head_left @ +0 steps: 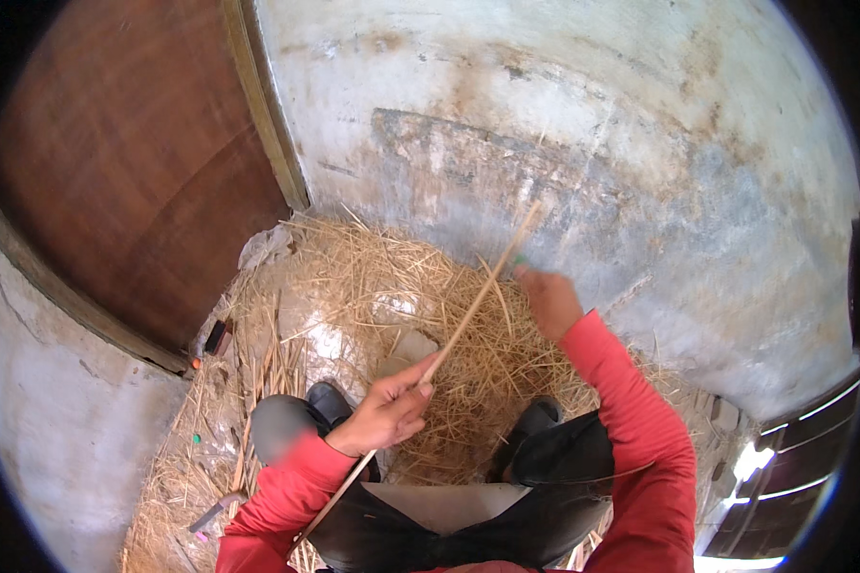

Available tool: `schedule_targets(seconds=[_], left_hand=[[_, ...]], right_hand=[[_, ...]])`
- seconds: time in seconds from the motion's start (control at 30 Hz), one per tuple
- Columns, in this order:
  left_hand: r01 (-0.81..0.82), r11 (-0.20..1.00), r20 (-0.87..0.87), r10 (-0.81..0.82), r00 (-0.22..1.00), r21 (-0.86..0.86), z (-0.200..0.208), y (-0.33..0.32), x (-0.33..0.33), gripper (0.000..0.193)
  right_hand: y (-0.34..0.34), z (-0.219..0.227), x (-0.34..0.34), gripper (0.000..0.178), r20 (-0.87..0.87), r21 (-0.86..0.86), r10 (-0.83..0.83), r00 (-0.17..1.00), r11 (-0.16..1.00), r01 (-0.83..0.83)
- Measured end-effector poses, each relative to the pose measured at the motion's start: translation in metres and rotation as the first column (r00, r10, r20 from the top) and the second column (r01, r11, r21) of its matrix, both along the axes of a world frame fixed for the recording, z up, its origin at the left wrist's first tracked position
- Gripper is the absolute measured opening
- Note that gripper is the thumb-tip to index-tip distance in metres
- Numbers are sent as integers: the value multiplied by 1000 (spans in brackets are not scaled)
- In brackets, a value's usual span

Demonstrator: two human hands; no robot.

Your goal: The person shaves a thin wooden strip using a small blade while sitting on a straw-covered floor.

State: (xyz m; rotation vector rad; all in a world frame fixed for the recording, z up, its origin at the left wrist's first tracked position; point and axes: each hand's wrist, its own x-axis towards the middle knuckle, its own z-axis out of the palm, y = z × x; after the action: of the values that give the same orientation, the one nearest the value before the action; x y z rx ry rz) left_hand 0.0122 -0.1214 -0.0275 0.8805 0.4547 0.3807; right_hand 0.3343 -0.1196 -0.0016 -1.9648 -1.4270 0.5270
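A long, thin pale strip of wood or bamboo (pixel 473 310) slants from beside my left forearm up toward the wall. My left hand (pixel 392 406) is closed around it near the middle, above my knees. Farther along, close to the strip's upper end, my right hand (pixel 549 301) is closed and slightly smeared by motion. A small green thing (pixel 519 259) shows at its fingertips, too blurred to name. Whether the right fingers touch the strip I cannot tell. Both arms wear red sleeves.
Straw-like shavings (pixel 344 267) cover the floor around my dark shoes (pixel 540 415). A stained wall (pixel 564 95) rises ahead, with a brown door (pixel 134 162) at left. A hook-ended tool (pixel 218 511) and a dark red-and-black object (pixel 218 336) lie on the left.
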Motion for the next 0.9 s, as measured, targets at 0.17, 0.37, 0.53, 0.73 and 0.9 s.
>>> schedule_targets(seconds=[0.17,0.37,0.53,0.73,0.9], left_hand=[[-22,999,14,22,1000,-26,9,14,0,54],[-25,1000,89,26,996,-8,15,10,-13,55],[-48,996,82,55,995,-78,19,14,-9,53],[-81,990,12,83,996,-118,18,12,-10,52],[-3,998,-30,1,1000,-63,7,5,-18,52]], right_hand=[[-42,-24,-86,60,48,-24,327,944,945,-326],[-15,-31,-62,50,8,48,175,985,983,-175],[-40,2,-97,44,31,141,339,940,930,-340],[-35,-15,-114,49,109,32,461,881,884,-467],[2,-1,-58,44,199,68,104,974,990,-119]])
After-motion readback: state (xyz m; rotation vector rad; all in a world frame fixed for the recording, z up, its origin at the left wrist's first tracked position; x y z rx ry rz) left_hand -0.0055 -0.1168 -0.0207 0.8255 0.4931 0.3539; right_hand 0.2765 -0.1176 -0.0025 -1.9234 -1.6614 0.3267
